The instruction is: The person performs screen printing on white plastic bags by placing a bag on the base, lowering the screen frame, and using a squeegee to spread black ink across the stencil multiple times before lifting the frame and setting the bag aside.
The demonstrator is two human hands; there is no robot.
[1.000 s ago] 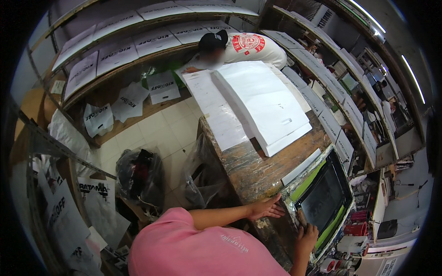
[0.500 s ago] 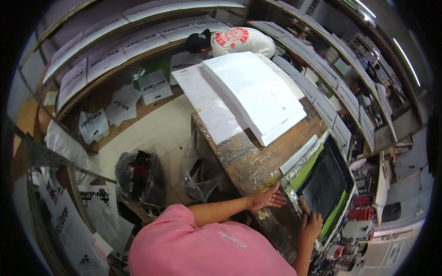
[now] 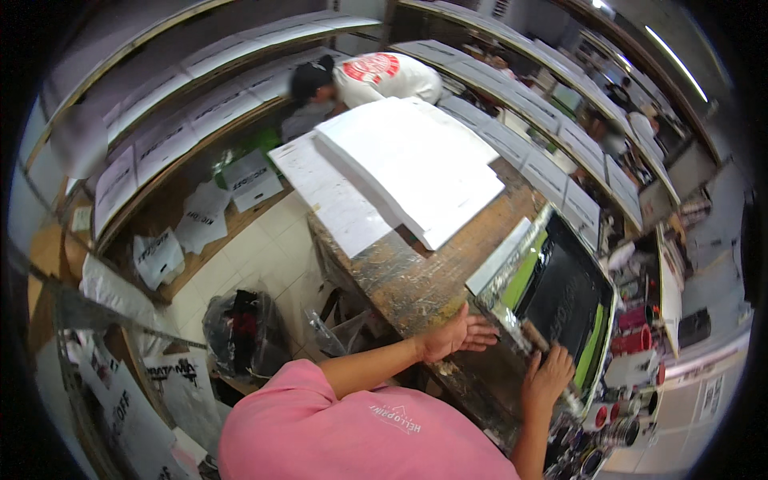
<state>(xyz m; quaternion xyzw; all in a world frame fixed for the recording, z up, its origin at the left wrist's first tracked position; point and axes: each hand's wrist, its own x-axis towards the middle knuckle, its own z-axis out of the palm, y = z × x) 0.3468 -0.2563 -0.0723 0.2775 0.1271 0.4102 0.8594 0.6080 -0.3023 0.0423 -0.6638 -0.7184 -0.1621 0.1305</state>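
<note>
A screen-printing frame (image 3: 608,322) with a dark mesh and green strips along its inner sides lies on the right part of the wooden table (image 3: 376,288). My right hand (image 3: 549,374) is closed at its near side, on a squeegee (image 3: 534,334) whose wooden end sticks out past my fingers; the rest is mostly hidden. Left of the frame, my left hand (image 3: 458,334) is open, palm turned up and fingers stretched toward the frame's near-left corner. Nothing lies in that palm.
A thick stack of white sheets (image 3: 412,164) stands on the table beyond my hands. Printed sheets lie on racks (image 3: 232,104) behind. Another person (image 3: 376,80) bends over at the far side. A bag-lined bin (image 3: 244,328) is at the left; tins (image 3: 620,432) crowd the right.
My view has shifted, so the table and stack appear farther left. More of the squeegee's wooden end shows above my right hand. My left hand stays open beside the frame.
</note>
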